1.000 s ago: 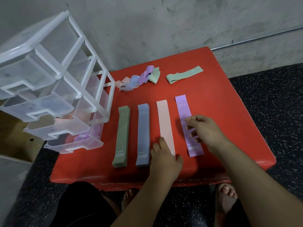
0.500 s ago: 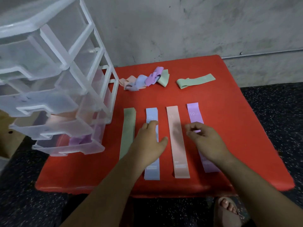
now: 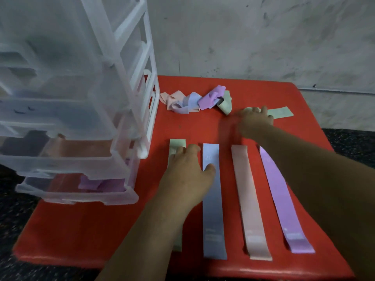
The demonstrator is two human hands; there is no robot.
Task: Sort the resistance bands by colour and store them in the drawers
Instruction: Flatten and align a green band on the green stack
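Resting palm-down in the lower middle of the frame, the left hand (image 3: 186, 175) lies with relaxed, fairly straight fingers on the far end of a flat pale green elastic band (image 3: 177, 144). Its thumb touches the neighbouring flat blue elastic band (image 3: 213, 209), and it presses rather than grips. Right of these lie a flat pink elastic band (image 3: 249, 199) and a flat purple elastic band (image 3: 282, 199), all four parallel on the red padded tabletop (image 3: 101, 230).

The right hand (image 3: 256, 121), blurred in the upper right, covers one end of a loose pale green band (image 3: 281, 112). I cannot tell whether its fingers pinch the band or only lie on it. A tangle of pink, blue, purple and green bands (image 3: 194, 101) sits upper centre, near the clear plastic drawer unit (image 3: 121, 78) at the left, whose lower drawers show pink and purple inside.

These bands look thin, light and limp, and probably cling a little to the padded surface. A strip lying flat offers no raised edge, so pinching one end and peeling it up seems best. Once lifted it will likely droop and stretch, so gather it before it goes into a drawer.
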